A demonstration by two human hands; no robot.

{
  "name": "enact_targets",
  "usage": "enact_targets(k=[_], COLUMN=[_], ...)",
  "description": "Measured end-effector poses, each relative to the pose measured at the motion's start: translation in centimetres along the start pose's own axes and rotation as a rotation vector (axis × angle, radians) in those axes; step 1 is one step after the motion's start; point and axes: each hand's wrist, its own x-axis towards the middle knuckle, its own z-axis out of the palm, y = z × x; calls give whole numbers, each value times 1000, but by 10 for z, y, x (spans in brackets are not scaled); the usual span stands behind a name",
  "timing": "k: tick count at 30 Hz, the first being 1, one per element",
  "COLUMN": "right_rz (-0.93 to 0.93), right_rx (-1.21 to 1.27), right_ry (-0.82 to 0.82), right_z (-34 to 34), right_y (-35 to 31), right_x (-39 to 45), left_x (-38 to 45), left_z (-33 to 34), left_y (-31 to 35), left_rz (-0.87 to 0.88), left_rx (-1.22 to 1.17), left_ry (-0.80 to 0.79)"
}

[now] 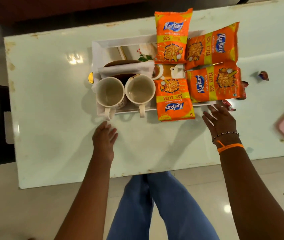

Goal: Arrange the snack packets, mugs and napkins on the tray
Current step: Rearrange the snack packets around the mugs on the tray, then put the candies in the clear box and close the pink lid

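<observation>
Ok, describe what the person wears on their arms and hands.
Both forearms are bare, with no sleeves in view. The right wrist carries a thin beaded bracelet of dark and pale beads and, below it, a knotted orange thread band. The left hand and its wrist carry nothing; no rings show on the right hand.

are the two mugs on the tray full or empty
Empty. Both the left mug and the right mug stand upright, bare pale insides visible to the bottom.

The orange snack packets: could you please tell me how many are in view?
4, all on the white tray's right half: far-left orange snack packet, far-right, near-right, near-left. None seem hidden.
</observation>
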Motion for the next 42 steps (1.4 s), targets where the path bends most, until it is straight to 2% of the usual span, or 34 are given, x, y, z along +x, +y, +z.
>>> enact_targets(k=[2,6,8,10,13,15,19,21,23,26,28,29,31,33,35,38,40,42], right_rz=[8,-112,-260,-440,-555,-544,-427,-265,-197,-336,-404,-384,-210,-37,1,-17,-15,-20], right_rx=[4,-119,-300,-587,-938,-1151,-1317,-1444,-1500,-1408,-1142,-939,-541,-342,-336,-486,-558,-555], right_ry=[-8,118,245,354,400,400,455,376,247,186,122,51,-129,-268,-371,-448,-457,-447], right_z=[-17,-61,-90,-115,-150,-168,-198,-211,-221,-234,-240,-241,-240,-243,-247,-257,-263,-262], right_y=[-7,-22,-32,-43,-63,-74,-97,-104,-110,-120,-129,-133,-137,-131,-125,-126,-131,-137], right_x=[-15,-42,-46,-40,-18,4,46,63,76,81,81,77,67,64,62,65,68,71], left_x=[-23,-66,-82,-93,-108,-116,-128,-134,-141,-152,-160,-165,-173,-178,-180,-180,-180,-181], left_z=[-3,12,31,53,93,120,170,193,215,247,271,283,309,330,343,355,364,373], left_y=[-19,-55,-69,-78,-91,-96,-112,-122,-133,-153,-166,-172,-181,-188,-189,-184,-179,-174], left_rz=[-62,-178,-219,-208,-179,-155,-140,-142,-159,-204,-245,-284,-408,-529,-586,-489,-387,-289], left_rx=[72,258,339,398,420,441,485,497,498,504,533,520,482,426,264,46,9,95], left_ry=[-73,-300,-426,-519,-607,-646,-664,-657,-656,-668,-680,-698,-740,-758,-769,-797,-767,-742])
